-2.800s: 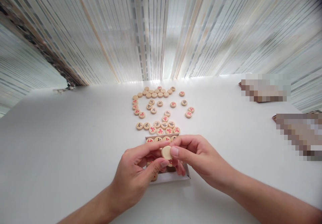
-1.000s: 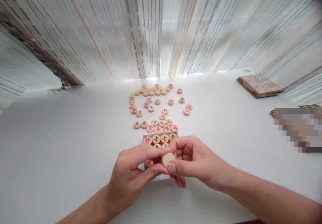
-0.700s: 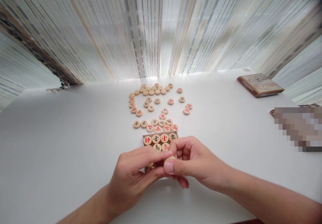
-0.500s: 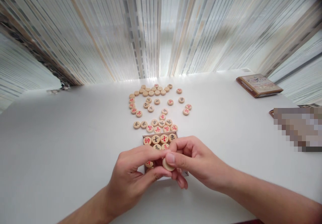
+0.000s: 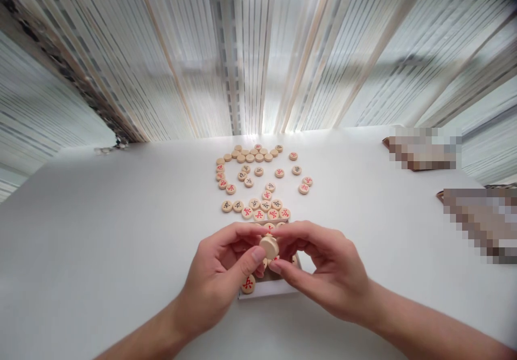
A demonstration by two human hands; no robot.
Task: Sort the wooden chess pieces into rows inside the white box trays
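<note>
A round wooden Chinese chess piece (image 5: 269, 247), its plain pale side toward me, is held up over a small open box (image 5: 269, 290). My left hand (image 5: 220, 274) pinches it, with the thumb against its face and the fingers behind. From the other side, my right hand (image 5: 331, 271) curls round the same piece, index fingertip at its top and thumb by its lower edge. Beneath the hands, the box holds several pieces, partly hidden; a red-marked piece (image 5: 247, 284) shows in its near left corner.
Several loose pieces (image 5: 265, 205) in red and black lie just beyond the box on the white table (image 5: 141, 230). Farther back sit face-down pieces (image 5: 250, 158) in rows. Two blurred boxes (image 5: 420, 152) lie at the right. A striped curtain (image 5: 258, 53) hangs behind.
The view has tilted and shifted a little. The left thumb now presses the piece where the right thumb did, and the right thumb has moved to its lower edge.
</note>
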